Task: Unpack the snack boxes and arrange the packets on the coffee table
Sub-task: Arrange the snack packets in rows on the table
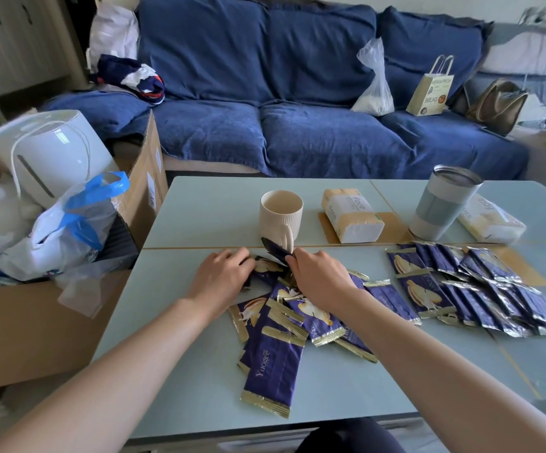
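**Sorting loose packets on the coffee table**

Head view. Both hands work at the far end of a loose pile (284,322) of purple-and-gold packets in the middle of the table (206,217). The left hand (222,276) lies palm down on the pile, fingers curled onto the packets; whether it grips 1 cannot be told. The right hand (317,276) pinches 1 dark packet (274,250), lifted and tilted, just in front of the mug (281,215). To the right, a second group (474,286) lies in overlapping rows, seemingly already arranged. No snack box shows on the table, so unpacking appears done and the arranging step is in hand. The next move likely calls for carrying the pinched packet clear of the mug and laying it flat with the rows.

Legible writing: "Yuogee", as far as it reads, on the nearest packet (273,367); "Face" on 2 tissue packs (351,215); "BREAD" on a paper bag (433,89) on the sofa (265,93).
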A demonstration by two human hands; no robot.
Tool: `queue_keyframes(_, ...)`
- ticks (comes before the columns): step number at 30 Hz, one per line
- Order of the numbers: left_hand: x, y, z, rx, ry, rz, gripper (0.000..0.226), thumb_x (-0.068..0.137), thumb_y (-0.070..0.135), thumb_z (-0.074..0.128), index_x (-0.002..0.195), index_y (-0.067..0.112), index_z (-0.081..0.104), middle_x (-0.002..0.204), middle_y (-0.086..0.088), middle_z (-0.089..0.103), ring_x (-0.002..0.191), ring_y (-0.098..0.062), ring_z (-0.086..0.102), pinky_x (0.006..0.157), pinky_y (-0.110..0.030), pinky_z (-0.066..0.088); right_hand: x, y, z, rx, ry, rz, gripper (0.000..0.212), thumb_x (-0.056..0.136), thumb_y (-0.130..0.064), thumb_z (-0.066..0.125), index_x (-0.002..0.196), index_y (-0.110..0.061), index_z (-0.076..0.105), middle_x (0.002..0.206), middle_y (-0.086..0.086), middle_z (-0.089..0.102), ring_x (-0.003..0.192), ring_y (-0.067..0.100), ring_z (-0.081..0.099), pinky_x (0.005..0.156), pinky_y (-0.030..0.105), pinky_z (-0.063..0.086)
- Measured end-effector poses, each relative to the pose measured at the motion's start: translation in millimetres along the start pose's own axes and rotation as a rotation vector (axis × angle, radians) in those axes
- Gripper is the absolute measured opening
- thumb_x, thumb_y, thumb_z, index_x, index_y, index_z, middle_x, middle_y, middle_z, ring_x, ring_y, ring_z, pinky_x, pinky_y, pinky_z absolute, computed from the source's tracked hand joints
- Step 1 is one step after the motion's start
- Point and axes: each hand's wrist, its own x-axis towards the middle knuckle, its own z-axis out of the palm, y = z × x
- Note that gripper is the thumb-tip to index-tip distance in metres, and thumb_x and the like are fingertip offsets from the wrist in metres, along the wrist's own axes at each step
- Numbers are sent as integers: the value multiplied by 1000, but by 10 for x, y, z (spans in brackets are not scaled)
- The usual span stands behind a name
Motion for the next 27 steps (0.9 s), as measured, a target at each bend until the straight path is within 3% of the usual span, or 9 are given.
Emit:
queue_keyframes(6, -44, -208, -67, -286, 122, -116, 18, 80, -7, 68, 94, 4, 70, 95, -7, 60, 65, -30, 61, 49, -36, 50, 4, 25, 1, 3, -7, 5, 39, 104, -42, 27, 105, -12, 52, 82, 9, 59, 70, 28, 56, 58, 34, 40)
queue_keyframes(10, -107, -489, 40, -378, 122, -235, 19, 88, -9, 56, 93, 3, 70, 101, -7, 62, 82, -33, 65, 68, -40, 54, 7, -25, -1, -6, -4, 4, 37, 105, -40, 26, 108, -12, 51, 79, 6, 54, 67, 26, 53, 56, 32, 39)
queue_keyframes(12, -140, -491, 54, -409, 121, -292, 26, 88, -10, 54, 102, 2, 71, 109, -8, 63, 93, -33, 64, 80, -39, 53, 12, -73, 13, -30, 2, -13, 35, 105, -38, 28, 111, -12, 50, 77, 6, 52, 68, 27, 54, 58, 33, 41)
queue_keyframes(15, -196, -336, 64, -392, 95, -369, 30, 92, 17, 56, 119, 8, 67, 120, -5, 59, 108, -28, 56, 89, -41, 51, 22, -164, 39, -81, 25, -27, 34, 105, -36, 27, 105, -11, 50, 68, 1, 45, 65, 25, 51, 58, 34, 37)
queue_keyframes(17, -234, -228, 66, -375, -26, -383, 49, 91, 45, 50, 127, 14, 62, 129, 0, 54, 119, -22, 48, 95, -40, 47, 20, -227, 65, -99, 38, -27, 34, 105, -37, 26, 99, -11, 48, 67, 1, 42, 63, 26, 48, 58, 33, 35)
queue_keyframes(19, -285, -161, 94, -337, -110, -355, 58, 90, 58, 44, 132, 21, 57, 135, 5, 51, 125, -17, 41, 102, -36, 42, 19, -275, 87, -89, 52, -9, 36, 105, -37, 27, 99, -10, 50, 74, 4, 47, 64, 27, 48, 57, 32, 37)
queue_keyframes(24, -259, -88, 94, -303, -180, -306, 78, 81, 67, 16, 144, 31, 43, 150, 8, 38, 138, -22, 25, 112, -41, 26, 37, -344, 110, -67, 71, 50, 34, 104, -34, 31, 105, -9, 54, 87, 10, 58, 72, 31, 55, 58, 32, 39)
queue_keyframes(27, -177, -8, 85, -375, -197, -222, 72, 86, 63, 23, 145, 26, 43, 151, 4, 36, 139, -22, 28, 114, -38, 28, 50, -399, 148, -66, 76, 76, 32, 103, -32, 34, 107, -8, 55, 100, 13, 64, 90, 34, 61, 61, 33, 39)
